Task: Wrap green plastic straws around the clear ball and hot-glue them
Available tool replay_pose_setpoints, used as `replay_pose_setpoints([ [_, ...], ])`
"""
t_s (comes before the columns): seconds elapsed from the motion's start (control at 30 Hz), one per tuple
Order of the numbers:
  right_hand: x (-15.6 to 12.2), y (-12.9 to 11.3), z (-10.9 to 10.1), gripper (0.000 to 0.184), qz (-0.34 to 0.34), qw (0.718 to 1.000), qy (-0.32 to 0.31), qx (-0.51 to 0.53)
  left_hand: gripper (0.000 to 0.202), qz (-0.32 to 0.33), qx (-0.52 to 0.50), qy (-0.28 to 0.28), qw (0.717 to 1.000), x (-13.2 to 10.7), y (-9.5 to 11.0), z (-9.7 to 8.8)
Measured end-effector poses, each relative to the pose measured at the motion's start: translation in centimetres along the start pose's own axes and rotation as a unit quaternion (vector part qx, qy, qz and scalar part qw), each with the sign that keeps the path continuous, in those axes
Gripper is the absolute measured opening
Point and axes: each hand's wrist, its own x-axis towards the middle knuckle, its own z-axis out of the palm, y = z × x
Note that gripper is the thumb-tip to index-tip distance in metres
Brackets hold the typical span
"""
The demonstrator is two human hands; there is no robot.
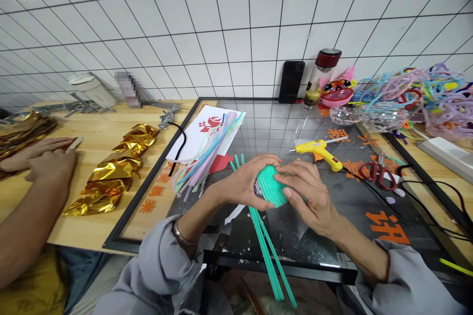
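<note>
Between my hands is a rounded piece wrapped in green pipe cleaner [272,187], with a greyish patch bare on its left side. My left hand [246,179] curls round it from the left, thumb underneath. From the right, the fingers of my right hand [308,194] press on its green surface. Several loose green pipe cleaners [268,251] lie beneath my hands, running past the table's front edge. A bundle of pastel pipe cleaners [210,152] rests on a white paper [190,133] left of my hands.
A yellow glue gun [320,151] and red-handled scissors [379,174] lie to the right, with black cables. Behind stand a phone [291,81] and a glass bottle [318,81]. Pipe cleaners [417,91] heap at far right. At left are gold foil [114,170] and another person's hands [51,155].
</note>
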Motion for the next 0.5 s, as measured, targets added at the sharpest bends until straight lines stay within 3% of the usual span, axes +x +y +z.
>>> replay_pose_setpoints([
  [0.2,-0.16,-0.09,0.04,0.026,-0.019,0.998,0.017,-0.057,0.084,0.010,0.005,0.005,1.000,-0.07,-0.21,0.13],
  [0.5,0.01,-0.34,0.10,0.025,-0.015,0.998,0.022,-0.051,0.083,0.007,-0.003,0.007,1.000,-0.02,-0.14,0.08],
])
